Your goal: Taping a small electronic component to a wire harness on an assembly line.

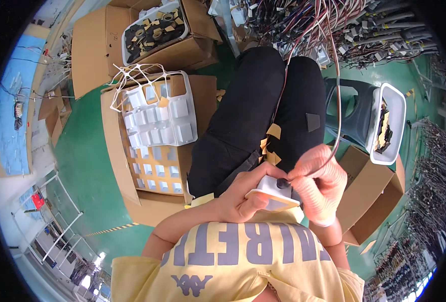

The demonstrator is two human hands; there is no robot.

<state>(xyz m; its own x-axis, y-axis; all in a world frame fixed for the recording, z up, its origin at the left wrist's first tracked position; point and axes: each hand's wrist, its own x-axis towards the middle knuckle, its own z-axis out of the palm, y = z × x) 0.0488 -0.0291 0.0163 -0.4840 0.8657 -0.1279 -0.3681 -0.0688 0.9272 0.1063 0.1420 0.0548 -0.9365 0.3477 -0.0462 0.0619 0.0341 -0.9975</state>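
Close to my chest, my left hand (240, 199) is closed round a small white plastic housing (267, 189) with a wide flanged rim. A round black piece (283, 183) sits on the housing's upper side. My right hand (319, 182) pinches a thin dark reddish-brown cable (339, 108) just beside that black piece. From my fingers the cable arcs up to the wire bundle ahead. Whether its end enters the black piece is hidden by the fingertips. Tan paper scraps (273, 132) lie between my thighs, and a black square pad (312, 122) rests on my right thigh.
On the left, a cardboard box (113, 146) holds several white moulded housings (160, 118). Behind it, a white tub (128, 53) contains black and tan pieces. A white tray (400, 103) sits on a grey stool (351, 108) at right, near another cardboard box (356, 206). Cable bundles (328, 20) hang ahead.
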